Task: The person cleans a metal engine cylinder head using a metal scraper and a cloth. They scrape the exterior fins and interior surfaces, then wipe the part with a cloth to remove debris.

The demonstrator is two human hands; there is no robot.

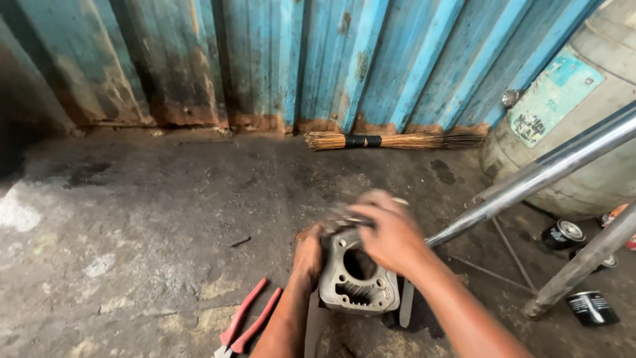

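A grey metal engine cylinder block (pixel 358 282) with a round bore stands on the concrete floor in front of me. My left hand (pixel 309 252) grips its left side. My right hand (pixel 391 232) is closed over its top and is blurred with motion; something small and grey shows under the fingers, but I cannot tell what it is. A flat metal strip (pixel 406 303) lies beside the block on the right.
Red-handled pliers (pixel 246 321) lie on the floor to the left. A stick broom (pixel 391 140) rests against the blue corrugated wall (pixel 265 59). Shiny metal tubes (pixel 530 179) cross at the right, near a large drum (pixel 583 113) and small black canisters (pixel 591 307).
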